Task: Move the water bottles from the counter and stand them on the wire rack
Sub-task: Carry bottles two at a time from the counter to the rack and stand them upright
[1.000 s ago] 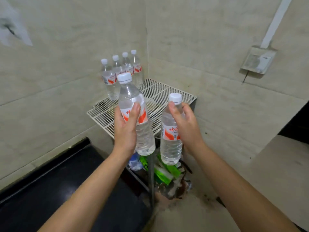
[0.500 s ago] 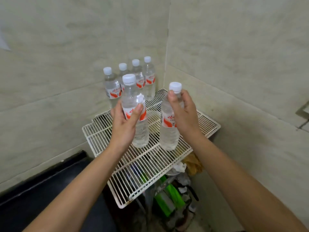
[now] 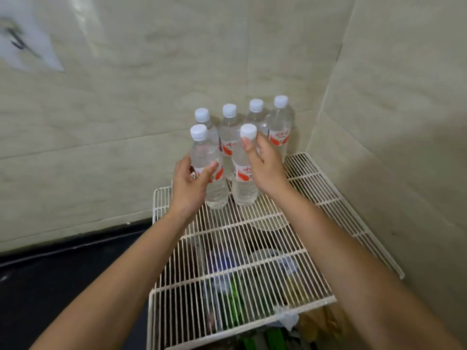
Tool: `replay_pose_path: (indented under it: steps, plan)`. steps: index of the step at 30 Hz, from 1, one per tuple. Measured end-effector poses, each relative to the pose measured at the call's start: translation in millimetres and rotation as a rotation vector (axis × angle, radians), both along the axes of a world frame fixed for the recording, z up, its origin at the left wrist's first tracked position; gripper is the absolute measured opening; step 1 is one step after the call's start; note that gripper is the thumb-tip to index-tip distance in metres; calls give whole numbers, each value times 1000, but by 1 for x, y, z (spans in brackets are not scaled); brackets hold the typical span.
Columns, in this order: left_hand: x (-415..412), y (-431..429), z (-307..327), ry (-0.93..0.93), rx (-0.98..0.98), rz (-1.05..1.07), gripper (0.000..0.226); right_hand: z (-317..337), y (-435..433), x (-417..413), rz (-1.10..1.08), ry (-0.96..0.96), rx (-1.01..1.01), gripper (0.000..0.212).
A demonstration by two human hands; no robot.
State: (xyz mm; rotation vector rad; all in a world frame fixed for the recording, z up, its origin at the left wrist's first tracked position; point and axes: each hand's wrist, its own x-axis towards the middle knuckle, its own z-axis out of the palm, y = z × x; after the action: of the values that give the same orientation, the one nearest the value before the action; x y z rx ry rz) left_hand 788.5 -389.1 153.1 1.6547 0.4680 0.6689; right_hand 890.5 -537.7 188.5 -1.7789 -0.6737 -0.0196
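My left hand grips a clear water bottle with a white cap and red-white label; its base rests on the white wire rack. My right hand holds a second bottle by the neck and shoulder, standing upright on the rack beside the first. Both sit just in front of a row of several bottles lined against the tiled wall at the rack's far edge.
The rack stands in a corner between two tiled walls. A dark counter lies to the left, lower than the rack. Below the wire grid I see cluttered items, green packaging and a crumpled bag.
Both hands have carried the two bottles forward and down over the rack, from mid-air to standing in front of the back row. The camera has moved closer over the rack.
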Motion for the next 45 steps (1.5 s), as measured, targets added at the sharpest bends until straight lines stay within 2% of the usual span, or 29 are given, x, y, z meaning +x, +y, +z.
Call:
replay_pose_path:
  steps: [7,10,14,15,17,19,22,25,28,34,38,39,41,43,45]
  plan:
    - [22,7,-4,100,142,15,51,-7,25,24,37,-150,-141,49]
    - [17,5,-6,103,170,-56,52,-20,15,19,46,-47,-177,62]
    - [9,6,-32,244,60,-137,87,-60,-3,8,68,124,-172,86]
    - [6,4,-37,287,9,-116,86,-69,-7,5,73,171,-208,92]
    - [2,-2,-51,340,25,-74,66,-86,-12,2,109,262,-224,99]
    - [-2,-8,-63,344,104,-70,51,-97,-14,2,139,236,-206,90]
    - [-3,-10,-77,327,226,-49,50,-106,-11,7,57,67,-310,61]
    - [0,-10,-75,355,322,-31,52,-108,-11,7,11,-3,-371,53]
    - [2,-11,-75,366,376,-19,52,-110,-10,6,4,-26,-391,53]
    - [1,-12,-69,382,344,-23,55,-109,-5,-1,-25,23,-401,57]
    - [-8,-13,-57,309,201,-92,61,-109,-5,-17,-94,64,-383,86]
    - [-15,-11,-54,299,207,-74,65,-107,-6,-27,-146,23,-385,91]
    - [-38,-5,-48,356,342,29,73,-104,-7,-45,-193,-177,-323,93]
    - [-74,6,-41,415,559,174,70,-100,-2,-60,-128,-441,-226,89]
    - [-117,19,-33,448,772,340,66,-100,15,-70,-9,-621,-168,82]
